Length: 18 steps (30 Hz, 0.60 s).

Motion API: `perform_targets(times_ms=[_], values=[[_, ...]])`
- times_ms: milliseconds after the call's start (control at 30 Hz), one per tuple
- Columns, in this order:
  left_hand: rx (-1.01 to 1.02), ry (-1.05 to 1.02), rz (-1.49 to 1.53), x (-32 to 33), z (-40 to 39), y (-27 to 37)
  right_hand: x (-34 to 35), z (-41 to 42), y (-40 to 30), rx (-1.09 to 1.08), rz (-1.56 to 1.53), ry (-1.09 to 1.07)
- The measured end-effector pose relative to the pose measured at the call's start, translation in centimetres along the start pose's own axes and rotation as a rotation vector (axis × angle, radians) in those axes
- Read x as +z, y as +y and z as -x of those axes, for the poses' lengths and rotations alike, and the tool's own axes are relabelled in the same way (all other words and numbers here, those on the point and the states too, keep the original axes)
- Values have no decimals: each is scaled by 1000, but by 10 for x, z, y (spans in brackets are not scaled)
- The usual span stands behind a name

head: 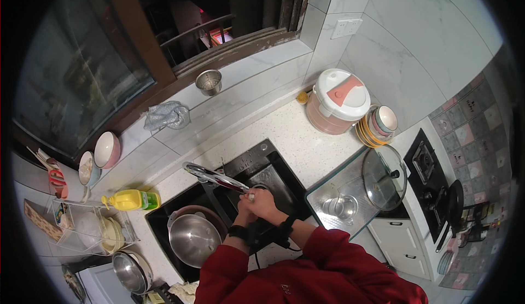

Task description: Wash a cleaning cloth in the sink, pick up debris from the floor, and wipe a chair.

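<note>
My right hand (pixel 264 203) and my left hand (pixel 243 211) are pressed together at the outlet of the chrome faucet (pixel 217 176), above a black double sink (pixel 281 177). The right fingers wrap over the left hand. Something small and pale shows between the fingers; whether it is held, or what it is, I cannot tell. Black straps circle both wrists. Left of my hands, a stainless-steel pot (pixel 195 238) sits in the other basin, partly over a brownish-pink bowl (pixel 213 213).
A yellow detergent bottle (pixel 130 200) lies at the sink's left. To the right, a metal tray (pixel 328 191) holds a glass bowl (pixel 342 207) and a glass lid (pixel 383 177). Behind stand a pink-and-white cooker (pixel 334 115) and stacked dishes (pixel 375 127). A grey cloth (pixel 168 115) rests on the ledge.
</note>
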<state>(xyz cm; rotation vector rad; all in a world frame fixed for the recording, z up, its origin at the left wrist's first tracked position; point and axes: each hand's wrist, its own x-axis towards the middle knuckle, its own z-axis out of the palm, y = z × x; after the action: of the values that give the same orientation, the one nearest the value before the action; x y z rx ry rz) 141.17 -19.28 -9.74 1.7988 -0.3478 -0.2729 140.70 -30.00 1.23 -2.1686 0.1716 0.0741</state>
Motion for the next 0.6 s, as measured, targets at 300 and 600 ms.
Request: perform_targets(times_ms=[300,600], values=[[-805,354,706,2,-11,55,7,-13,22,144,99,68],[-804,431,811,-54,13,14,2,-21,41,158,-141,-161]])
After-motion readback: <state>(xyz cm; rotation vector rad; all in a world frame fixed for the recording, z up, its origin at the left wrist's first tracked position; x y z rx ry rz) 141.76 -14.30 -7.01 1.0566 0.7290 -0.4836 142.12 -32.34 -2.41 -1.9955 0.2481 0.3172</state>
